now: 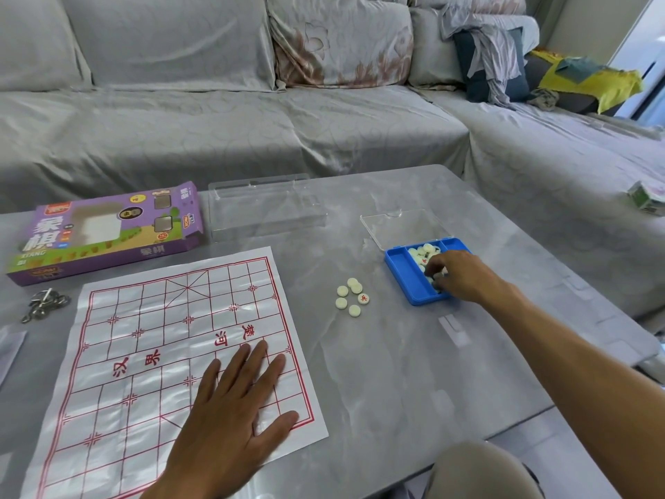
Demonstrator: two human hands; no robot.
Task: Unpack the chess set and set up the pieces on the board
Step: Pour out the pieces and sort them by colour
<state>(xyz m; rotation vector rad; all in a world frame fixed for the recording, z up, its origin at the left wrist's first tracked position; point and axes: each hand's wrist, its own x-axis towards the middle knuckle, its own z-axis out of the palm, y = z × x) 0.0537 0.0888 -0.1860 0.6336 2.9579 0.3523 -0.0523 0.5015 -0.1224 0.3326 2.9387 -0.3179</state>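
Head view: left hand (234, 401) flat on board (144, 354); right hand (458, 275) pinches pieces (426, 253) in tray (399, 268).

Left hand (234, 397) lies flat, fingers (248, 358) spread straight; right hand (457, 275) reaches forward, arm extended, fingers curled down.

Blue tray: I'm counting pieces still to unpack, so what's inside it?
The blue tray holds cream round chess pieces in its middle compartment; the left one looks empty. The right hand covers the rest, so no count is possible.
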